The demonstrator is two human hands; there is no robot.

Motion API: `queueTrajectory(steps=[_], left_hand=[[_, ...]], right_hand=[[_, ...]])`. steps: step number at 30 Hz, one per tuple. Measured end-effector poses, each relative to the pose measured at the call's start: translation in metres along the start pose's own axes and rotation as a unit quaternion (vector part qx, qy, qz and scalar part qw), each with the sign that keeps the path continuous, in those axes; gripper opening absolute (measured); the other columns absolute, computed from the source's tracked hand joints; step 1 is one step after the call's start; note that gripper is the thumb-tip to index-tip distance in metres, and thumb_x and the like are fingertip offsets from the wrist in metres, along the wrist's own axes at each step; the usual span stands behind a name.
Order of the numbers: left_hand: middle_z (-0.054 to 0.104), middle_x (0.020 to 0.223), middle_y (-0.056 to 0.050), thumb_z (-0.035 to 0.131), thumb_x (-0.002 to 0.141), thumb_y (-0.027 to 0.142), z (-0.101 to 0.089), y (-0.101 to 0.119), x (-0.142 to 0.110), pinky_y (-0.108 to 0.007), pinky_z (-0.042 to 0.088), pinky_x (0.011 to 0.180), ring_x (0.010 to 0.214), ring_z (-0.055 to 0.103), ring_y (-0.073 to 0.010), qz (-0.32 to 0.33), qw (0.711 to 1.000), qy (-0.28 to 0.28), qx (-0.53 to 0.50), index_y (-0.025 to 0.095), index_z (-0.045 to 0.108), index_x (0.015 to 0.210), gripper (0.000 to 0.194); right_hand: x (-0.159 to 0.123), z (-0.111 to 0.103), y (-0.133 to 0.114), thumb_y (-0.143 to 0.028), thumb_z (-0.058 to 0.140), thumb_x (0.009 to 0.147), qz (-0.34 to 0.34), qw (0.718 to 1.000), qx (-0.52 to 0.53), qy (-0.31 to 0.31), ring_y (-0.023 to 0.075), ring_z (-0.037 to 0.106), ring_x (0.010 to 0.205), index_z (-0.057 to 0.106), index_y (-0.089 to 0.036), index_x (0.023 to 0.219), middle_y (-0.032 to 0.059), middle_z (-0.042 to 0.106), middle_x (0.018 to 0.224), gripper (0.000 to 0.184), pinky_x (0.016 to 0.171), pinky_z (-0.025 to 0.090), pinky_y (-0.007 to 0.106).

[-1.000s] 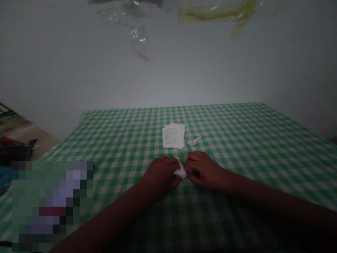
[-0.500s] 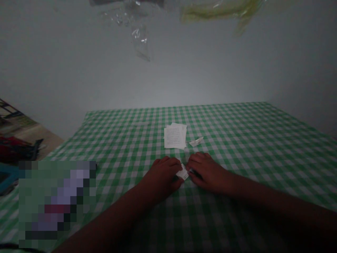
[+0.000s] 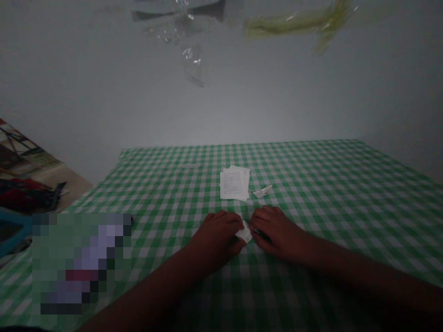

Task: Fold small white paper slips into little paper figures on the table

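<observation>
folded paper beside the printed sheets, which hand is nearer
Right: the right hand is just this side of the folded paper; the left hand is farther off, to its near left.

Bare forearms angled inward, hands [image 3: 221, 235] [image 3: 275, 233] close together, fingers curled, palms down

Tablecloth [image 3: 328, 184], green-and-white check. Wall [image 3: 284, 97], pale; yellow tape [image 3: 294, 25] and clear tape [image 3: 194, 64] on it. Blue object [image 3: 12, 221], left edge, partly visible.

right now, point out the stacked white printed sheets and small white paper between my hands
Stacked white printed sheets [image 3: 232, 185]: head view, top sheet's middle
Small white paper [image 3: 245, 232]: head view, uncovered middle
</observation>
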State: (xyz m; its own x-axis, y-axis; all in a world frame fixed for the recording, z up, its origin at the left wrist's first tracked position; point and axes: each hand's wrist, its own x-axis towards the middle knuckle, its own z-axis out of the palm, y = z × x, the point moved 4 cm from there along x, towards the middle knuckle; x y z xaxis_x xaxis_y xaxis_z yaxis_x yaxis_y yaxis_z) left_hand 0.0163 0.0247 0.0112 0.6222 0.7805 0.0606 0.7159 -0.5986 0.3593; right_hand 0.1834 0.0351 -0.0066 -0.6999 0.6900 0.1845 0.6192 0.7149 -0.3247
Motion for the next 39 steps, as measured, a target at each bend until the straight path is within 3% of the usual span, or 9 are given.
queueTrajectory(steps=[14,29,33,39], left_hand=[[0.065,0.116,-0.002,0.065,0.087,0.029,-0.0022,0.0048,-0.0006,-0.043,0.039,0.092,0.108,0.056,-0.0248,-0.007,0.999,-0.012,0.038,0.024,0.064,0.108,0.022],[0.064,0.097,-0.003,0.065,0.088,0.035,0.0024,0.0046,0.0017,-0.04,0.042,0.084,0.095,0.058,-0.0229,-0.01,0.998,-0.015,0.057,0.024,0.068,0.103,0.018],[0.061,0.097,-0.005,0.066,0.087,0.033,0.0015,0.0041,0.0023,-0.038,0.045,0.083,0.093,0.058,-0.022,0.014,0.999,-0.036,0.038,0.022,0.068,0.106,0.022],[0.061,0.096,-0.005,0.053,0.093,0.019,-0.0027,0.0014,0.0051,-0.031,0.047,0.082,0.091,0.057,-0.018,0.037,0.998,-0.057,0.003,0.019,0.07,0.1,0.018]], right_hand=[[-0.0015,-0.002,-0.0039,-0.023,0.05,0.094,0.01,1.0,0.002,-0.001,0.0224,0.05,0.093,0.06,-0.017,0.098,0.0075,0.058,0.098,0.013,0.086,0.04,0.041],[-0.0014,-0.0041,-0.0025,-0.02,0.054,0.088,-0.004,1.0,0.016,0.002,0.0222,0.051,0.092,0.062,-0.018,0.093,0.0068,0.058,0.096,0.01,0.084,0.039,0.04],[-0.0023,-0.0069,-0.0016,-0.024,0.054,0.09,0.01,1.0,0.004,-0.001,0.0237,0.05,0.095,0.063,-0.019,0.098,0.0069,0.059,0.1,0.013,0.085,0.038,0.041],[-0.0027,-0.0076,-0.0006,-0.028,0.052,0.094,0.031,0.999,-0.01,-0.01,0.0232,0.051,0.095,0.065,-0.022,0.097,0.0055,0.06,0.099,0.014,0.086,0.037,0.041]])
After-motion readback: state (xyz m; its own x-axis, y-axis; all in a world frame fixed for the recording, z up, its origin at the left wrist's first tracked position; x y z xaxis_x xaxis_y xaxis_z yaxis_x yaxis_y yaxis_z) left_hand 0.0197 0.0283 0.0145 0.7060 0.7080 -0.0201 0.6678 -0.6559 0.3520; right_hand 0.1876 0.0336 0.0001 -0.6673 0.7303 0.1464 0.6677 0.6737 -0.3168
